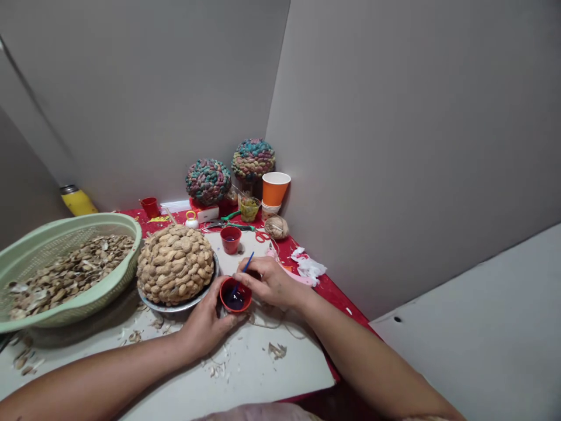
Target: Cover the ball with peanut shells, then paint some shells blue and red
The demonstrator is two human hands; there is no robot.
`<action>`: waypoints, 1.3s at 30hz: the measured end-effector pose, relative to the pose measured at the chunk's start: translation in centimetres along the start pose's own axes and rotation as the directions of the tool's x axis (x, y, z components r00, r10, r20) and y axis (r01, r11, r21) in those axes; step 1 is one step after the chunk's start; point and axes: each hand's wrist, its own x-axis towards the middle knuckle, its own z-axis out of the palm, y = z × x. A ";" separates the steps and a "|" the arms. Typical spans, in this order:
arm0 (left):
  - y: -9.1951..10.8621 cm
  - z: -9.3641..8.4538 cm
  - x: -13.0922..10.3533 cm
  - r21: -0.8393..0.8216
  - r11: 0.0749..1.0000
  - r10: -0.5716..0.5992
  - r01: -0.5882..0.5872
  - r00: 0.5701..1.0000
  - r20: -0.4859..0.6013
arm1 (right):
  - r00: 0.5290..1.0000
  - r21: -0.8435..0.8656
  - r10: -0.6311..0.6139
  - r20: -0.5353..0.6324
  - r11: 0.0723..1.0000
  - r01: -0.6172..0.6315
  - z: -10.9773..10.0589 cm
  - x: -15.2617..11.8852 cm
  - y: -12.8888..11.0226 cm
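Observation:
My left hand is wrapped round a small red cup that holds a dark purple-blue liquid. A thin blue stick, perhaps a paintbrush, is pinched in my right hand; its lower end dips into that liquid. Just left of the cup, a ball covered in peanuts rests on a metal plate. Behind my hands stands a second red cup with dark liquid in it.
A green basket of peanut shells fills the left side. Two coloured peanut balls, one being, stand at the back beside an orange paper cup. Pliers, red scissors, twine and crumpled tissue lie around. Grey walls close off the back and right.

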 end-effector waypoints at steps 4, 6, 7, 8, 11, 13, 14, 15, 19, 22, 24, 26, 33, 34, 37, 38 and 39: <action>0.3 -0.1 0.0 0.009 1.000 0.006 -0.006 1.000 -0.021 | 0.999 0.010 0.039 -0.007 0.999 -0.039 -0.3 0.2 0.2; 0.5 -0.1 0.0 0.007 1.000 -0.016 0.016 0.999 -0.040 | 0.999 0.047 0.048 0.020 0.998 -0.049 -0.3 0.3 0.3; 0.6 0.0 0.0 0.005 1.000 -0.025 0.026 0.999 -0.047 | 0.998 0.064 0.055 0.020 0.996 -0.056 -0.3 0.4 0.4; 0.7 0.1 0.1 0.002 0.999 -0.033 0.033 0.998 -0.054 | 0.998 0.078 0.066 0.007 0.995 -0.067 -0.3 0.5 0.5; 1.0 0.7 0.5 -0.011 0.999 -0.051 0.051 0.996 -0.073 | 0.989 0.097 0.123 -0.079 0.989 -0.115 -0.7 0.7 0.8; 1.1 1.3 1.0 -0.021 0.998 -0.057 0.055 0.993 -0.099 | 0.977 0.100 0.158 -0.146 0.985 -0.144 -1.3 0.9 1.1; 1.2 1.5 1.3 -0.025 0.998 -0.055 0.052 0.992 -0.113 | 0.969 0.097 0.170 -0.177 0.983 -0.154 -1.6 1.0 1.2; 1.2 1.8 1.6 -0.027 0.999 -0.050 0.047 0.991 -0.127 | 0.962 0.091 0.178 -0.206 0.982 -0.163 -1.8 1.0 1.3; 1.2 2.8 2.8 -0.025 1.000 -0.012 0.007 0.982 -0.188 | 0.949 0.046 0.183 -0.255 0.983 -0.177 -2.0 1.2 1.9; 0.9 3.2 3.4 -0.026 1.000 0.002 -0.008 0.977 -0.214 | 0.956 0.022 0.176 -0.235 0.984 -0.175 -1.6 1.2 2.3; 0.7 3.4 3.7 -0.027 1.000 0.000 -0.006 0.974 -0.228 | 0.957 0.028 0.182 -0.226 0.983 -0.181 -1.4 1.2 2.4; 0.5 3.4 3.9 -0.026 1.000 -0.005 -0.002 0.970 -0.243 | 0.947 0.048 0.203 -0.249 0.979 -0.197 -1.5 1.3 2.5; 0.6 3.4 4.4 -0.021 1.000 -0.016 0.011 0.966 -0.259 | 0.838 0.221 0.372 -0.400 0.926 -0.306 -2.1 1.5 3.0; 0.6 3.4 4.3 -0.021 1.000 -0.018 0.013 0.967 -0.253 | 0.822 0.254 0.402 -0.404 0.912 -0.321 -2.1 1.5 3.2; 0.6 3.2 4.2 -0.021 0.999 -0.031 0.026 0.971 -0.236 | 0.783 0.362 0.484 -0.392 0.863 -0.352 -1.9 1.6 3.7; 0.6 3.2 4.1 -0.020 0.999 -0.036 0.032 0.972 -0.231 | 0.773 0.395 0.506 -0.382 0.846 -0.358 -1.8 1.7 3.9; 0.4 3.1 4.0 -0.019 0.999 -0.040 0.037 0.973 -0.225 | 0.766 0.424 0.525 -0.372 0.830 -0.363 -1.8 1.7 4.0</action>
